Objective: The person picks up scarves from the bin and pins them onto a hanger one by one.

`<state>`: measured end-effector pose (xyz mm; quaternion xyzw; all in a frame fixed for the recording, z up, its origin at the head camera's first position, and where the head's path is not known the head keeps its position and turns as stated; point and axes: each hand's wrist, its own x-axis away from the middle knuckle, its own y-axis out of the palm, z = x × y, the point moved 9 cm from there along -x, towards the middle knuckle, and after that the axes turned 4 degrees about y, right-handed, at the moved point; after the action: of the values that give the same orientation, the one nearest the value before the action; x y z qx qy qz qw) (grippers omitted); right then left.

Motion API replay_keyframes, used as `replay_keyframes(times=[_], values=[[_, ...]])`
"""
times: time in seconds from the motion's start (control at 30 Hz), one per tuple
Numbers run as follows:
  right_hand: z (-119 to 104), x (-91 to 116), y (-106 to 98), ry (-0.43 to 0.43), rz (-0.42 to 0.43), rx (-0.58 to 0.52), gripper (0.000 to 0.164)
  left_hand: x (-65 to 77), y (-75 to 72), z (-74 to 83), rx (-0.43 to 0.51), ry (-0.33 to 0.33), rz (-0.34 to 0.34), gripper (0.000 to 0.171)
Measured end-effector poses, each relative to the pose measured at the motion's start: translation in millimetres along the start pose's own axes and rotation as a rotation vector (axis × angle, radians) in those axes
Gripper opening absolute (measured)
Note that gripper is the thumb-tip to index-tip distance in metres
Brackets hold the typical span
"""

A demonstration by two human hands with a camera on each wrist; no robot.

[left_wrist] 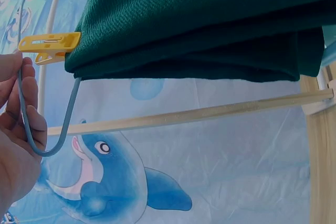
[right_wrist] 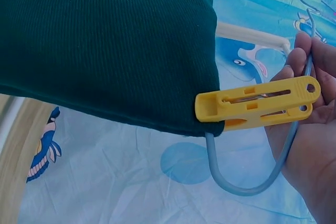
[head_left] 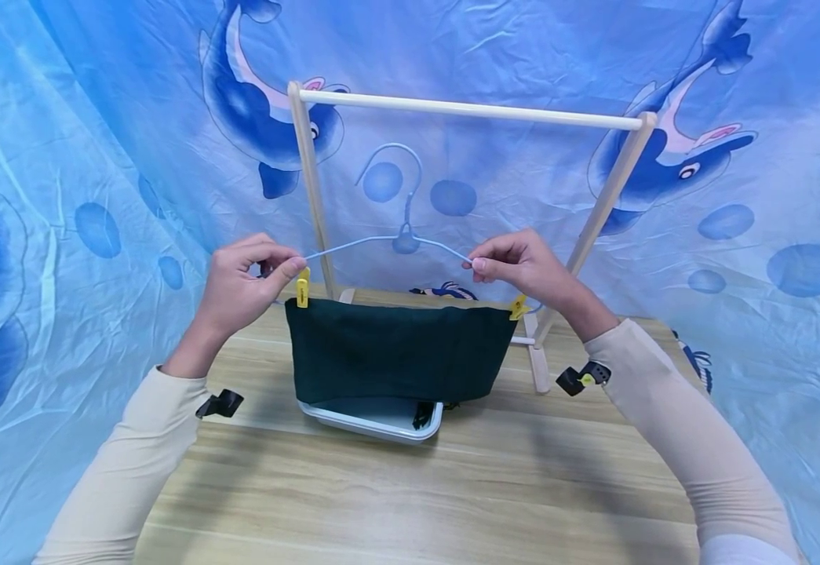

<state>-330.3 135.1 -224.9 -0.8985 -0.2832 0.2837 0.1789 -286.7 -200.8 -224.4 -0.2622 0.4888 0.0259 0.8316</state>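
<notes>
A light blue wire hanger (head_left: 381,238) is held up between both hands, its hook upward. My left hand (head_left: 246,278) pinches the hanger's left shoulder between thumb and fingers, and my right hand (head_left: 522,267) pinches the right shoulder. Folded dark green cloth (head_left: 399,353) hangs over the lower bar. One yellow clothespin (left_wrist: 52,44) clips its left end, close beside the left fingertips. Another yellow clothespin (right_wrist: 257,102) grips the cloth's right end, just by the right palm. In both wrist views the wire's rounded ends loop out past the cloth.
Behind the hanger stands a wooden drying rack with a white top rail (head_left: 466,108). Below the cloth, a white tray (head_left: 381,428) with something dark inside sits on the wooden table (head_left: 410,502), partly hidden. Blue dolphin-print curtains (head_left: 508,47) surround the table.
</notes>
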Motion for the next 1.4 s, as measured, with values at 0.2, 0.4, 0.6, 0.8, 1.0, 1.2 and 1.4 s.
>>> replay_keyframes(times=[0.2, 0.4, 0.6, 0.8, 1.0, 1.2, 1.4], values=[[-2.6, -0.4, -0.3, 0.002, 0.038, -0.013, 0.019, -0.5, -1.9, 1.0, 0.006, -0.004, -0.016, 0.005], [-14.5, -0.3, -3.3, -0.025, 0.086, -0.006, 0.018, -6.5, -7.9, 6.3, 0.04, 0.002, -0.035, 0.012], [-22.4, 3.1, -10.7, -0.019, 0.119, -0.014, 0.015, -8.4, -10.5, 3.0, 0.05, -0.067, -0.042, 0.017], [-33.1, 9.8, -20.5, -0.039, 0.15, -0.016, 0.014, -8.6, -15.6, -8.2, 0.128, -0.182, 0.0, 0.022], [-49.4, 22.9, -34.5, -0.066, 0.195, 0.007, 0.013, -12.0, -19.3, -23.6, 0.144, -0.25, 0.059, 0.029], [-59.5, 38.9, -49.0, -0.06, 0.237, 0.033, 0.013, -12.3, -12.9, -45.4, 0.064, -0.34, 0.058, 0.041], [-63.6, 54.5, -59.6, -0.02, 0.258, 0.039, 0.013, -12.3, -0.6, -69.0, 0.054, -0.409, 0.082, 0.053]])
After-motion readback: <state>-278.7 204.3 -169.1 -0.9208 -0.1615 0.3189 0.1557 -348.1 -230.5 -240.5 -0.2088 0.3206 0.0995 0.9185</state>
